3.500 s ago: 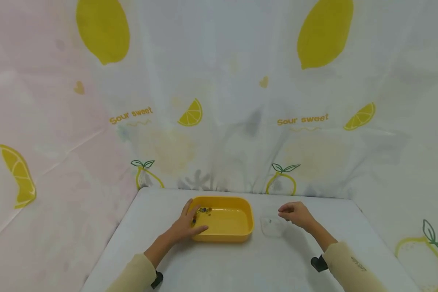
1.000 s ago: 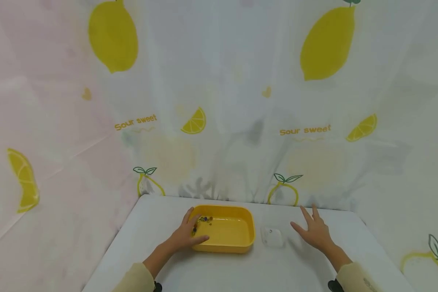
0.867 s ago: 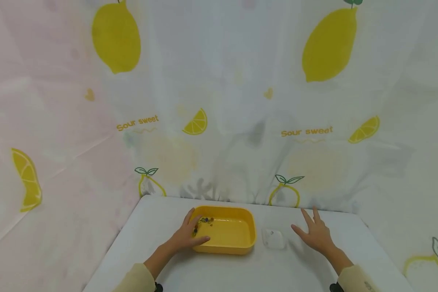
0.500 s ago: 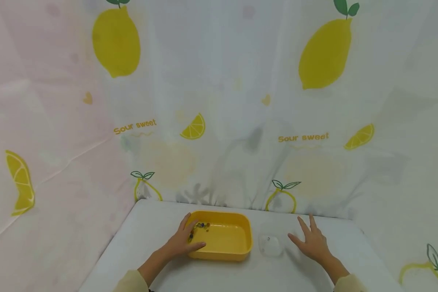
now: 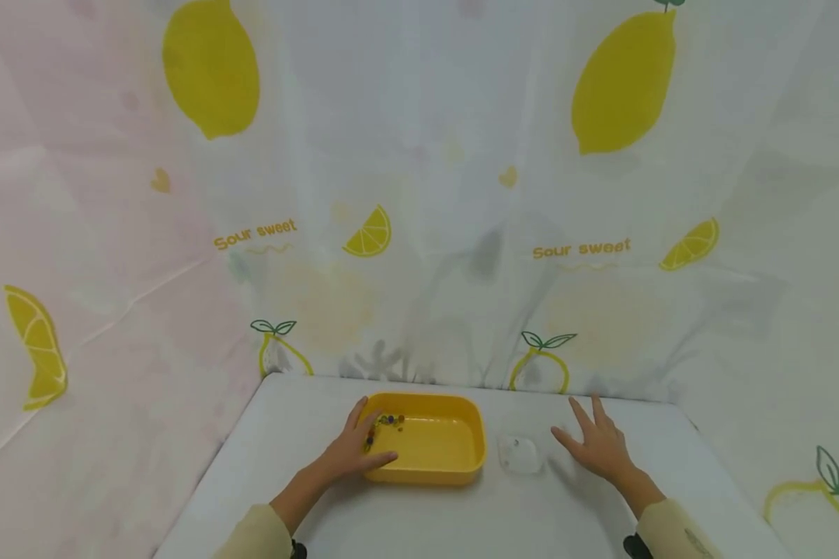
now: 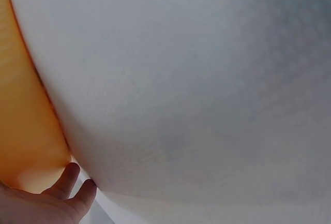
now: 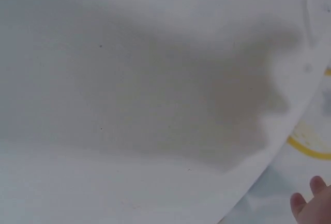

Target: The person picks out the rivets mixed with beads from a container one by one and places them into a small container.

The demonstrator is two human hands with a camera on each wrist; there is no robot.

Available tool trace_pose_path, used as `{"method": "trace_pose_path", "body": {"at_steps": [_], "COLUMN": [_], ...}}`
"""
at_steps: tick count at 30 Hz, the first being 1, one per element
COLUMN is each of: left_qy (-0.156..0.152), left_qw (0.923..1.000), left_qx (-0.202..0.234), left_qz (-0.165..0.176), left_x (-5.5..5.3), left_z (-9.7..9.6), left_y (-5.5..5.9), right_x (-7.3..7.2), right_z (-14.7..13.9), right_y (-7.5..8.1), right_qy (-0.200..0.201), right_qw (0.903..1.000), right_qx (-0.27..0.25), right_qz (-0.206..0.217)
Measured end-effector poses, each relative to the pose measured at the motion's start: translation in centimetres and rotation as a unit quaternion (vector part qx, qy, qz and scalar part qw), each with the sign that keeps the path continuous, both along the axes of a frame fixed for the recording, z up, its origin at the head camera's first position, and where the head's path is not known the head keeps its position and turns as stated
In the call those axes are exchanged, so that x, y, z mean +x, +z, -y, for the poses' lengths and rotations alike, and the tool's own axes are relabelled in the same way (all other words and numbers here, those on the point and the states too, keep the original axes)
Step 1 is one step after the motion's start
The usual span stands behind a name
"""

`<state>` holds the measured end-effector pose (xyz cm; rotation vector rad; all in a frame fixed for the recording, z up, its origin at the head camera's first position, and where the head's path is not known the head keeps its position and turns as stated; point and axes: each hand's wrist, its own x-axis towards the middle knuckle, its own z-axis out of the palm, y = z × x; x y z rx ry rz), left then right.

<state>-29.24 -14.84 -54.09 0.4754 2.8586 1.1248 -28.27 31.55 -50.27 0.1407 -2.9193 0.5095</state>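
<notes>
A yellow rectangular tray [image 5: 429,475] sits on the white table. Several small, shiny coloured balls that look like marbles [image 5: 390,420] lie along its left inner side. The left hand [image 5: 349,450] rests spread over the tray's left end, its thumb across the front left rim. In the left wrist view, two fingertips [image 6: 72,171] show beside the tray's outer wall. Right of the tray is a small clear dish [image 5: 520,454] with a tiny item at its back left, too small to identify. Spread and holding nothing, the right hand [image 5: 601,446] hovers right of the dish.
The white table [image 5: 419,520] reaches back to a hanging cloth [image 5: 426,233] printed with lemons, which also closes off the left and right sides. The right hand's shadow falls on the table in the right wrist view.
Earlier, the right hand had its fingertips together beside the clear dish. It has since moved right and spread its fingers. The left hand stays on the tray; the head view shifts slightly.
</notes>
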Motion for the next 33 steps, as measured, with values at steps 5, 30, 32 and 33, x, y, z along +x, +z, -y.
{"method": "trace_pose_path", "body": {"at_steps": [5, 30, 32, 33], "left_qy": [0.003, -0.008, -0.006, -0.004], "left_qw": [1.0000, 0.9999, 0.9998, 0.9998], "left_qx": [-0.008, 0.015, 0.016, 0.019], "left_qz": [-0.004, 0.003, -0.005, -0.007], "left_x": [-0.1, 0.4, 0.4, 0.5], "left_z": [-0.1, -0.3, -0.2, -0.2], "left_y": [0.0, -0.3, -0.1, -0.1], "right_x": [-0.4, -0.7, -1.0, -1.1], "right_z": [0.3, 2.7, 3.0, 3.1], "right_y": [0.5, 1.1, 1.2, 1.2], "right_qy": [0.003, 0.028, 0.029, 0.030], "right_qw": [0.9999, 0.9974, 0.9968, 0.9963], "right_qx": [0.003, 0.033, 0.036, 0.037], "right_qz": [-0.011, -0.057, -0.065, -0.072]}}
